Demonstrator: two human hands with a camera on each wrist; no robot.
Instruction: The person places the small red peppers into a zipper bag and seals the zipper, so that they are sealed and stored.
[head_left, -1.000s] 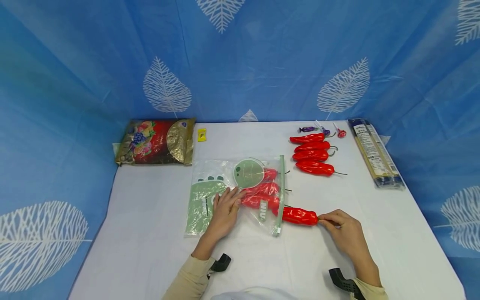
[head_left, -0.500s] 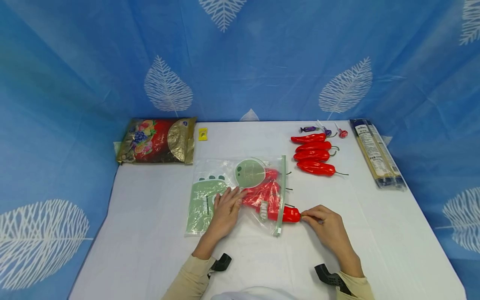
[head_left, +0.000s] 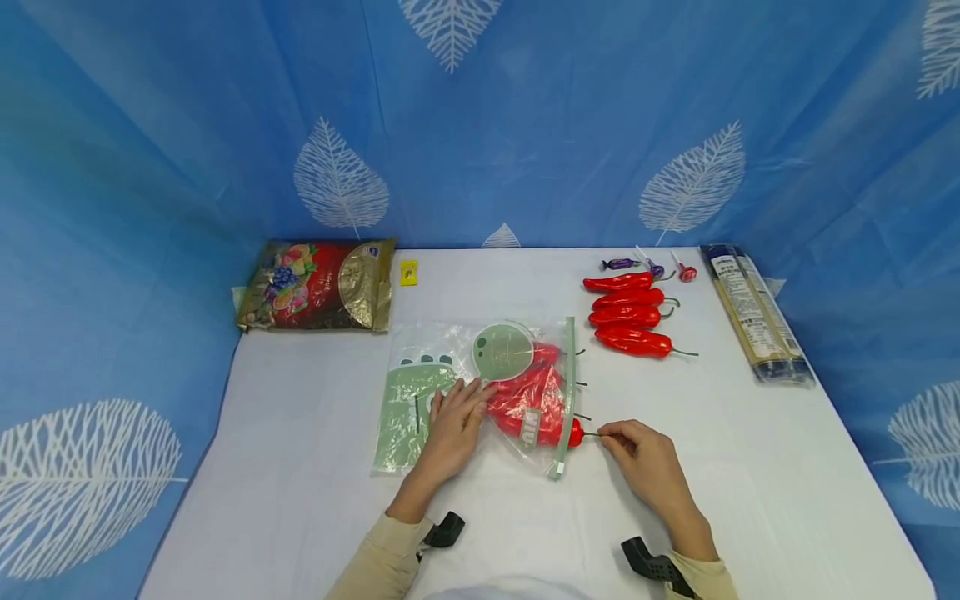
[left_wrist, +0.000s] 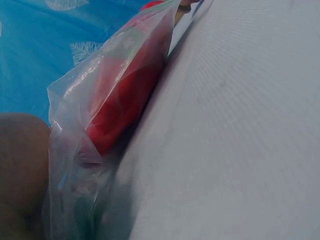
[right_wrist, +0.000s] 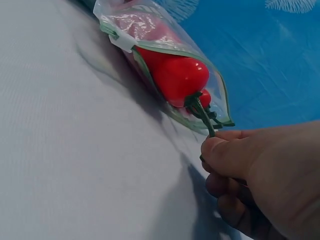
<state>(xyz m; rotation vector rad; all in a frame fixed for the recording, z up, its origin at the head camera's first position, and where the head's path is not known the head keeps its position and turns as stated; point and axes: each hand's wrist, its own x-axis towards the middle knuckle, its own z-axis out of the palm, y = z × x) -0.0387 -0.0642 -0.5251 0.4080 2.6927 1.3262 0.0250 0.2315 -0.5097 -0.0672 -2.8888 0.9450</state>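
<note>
A clear zip bag [head_left: 416,417] with green print lies flat on the white table, its open green-edged mouth facing right. Several red chili peppers [head_left: 517,396] are inside, stems poking out of the mouth. My left hand [head_left: 452,429] rests on the bag's middle with fingers spread. My right hand [head_left: 648,467] pinches the green stem of the nearest chili pepper [right_wrist: 180,80] between thumb and forefinger. Most of that pepper is inside the bag, with its stem end at the mouth. In the left wrist view, red shows through the plastic [left_wrist: 115,105] beside part of my left hand [left_wrist: 22,170].
Several more red chili peppers [head_left: 633,340] lie in a column behind right. Beyond them are a purple wrapped candy [head_left: 620,263] and two lollipops [head_left: 686,272]. A noodle pack [head_left: 757,312] lies far right; a red-gold bag [head_left: 318,286] and yellow packet [head_left: 408,272] lie back left.
My right hand has moved left, sliding the chili pepper by its stem from mostly outside to almost fully inside the bag. My left hand has stayed in place on the bag.
</note>
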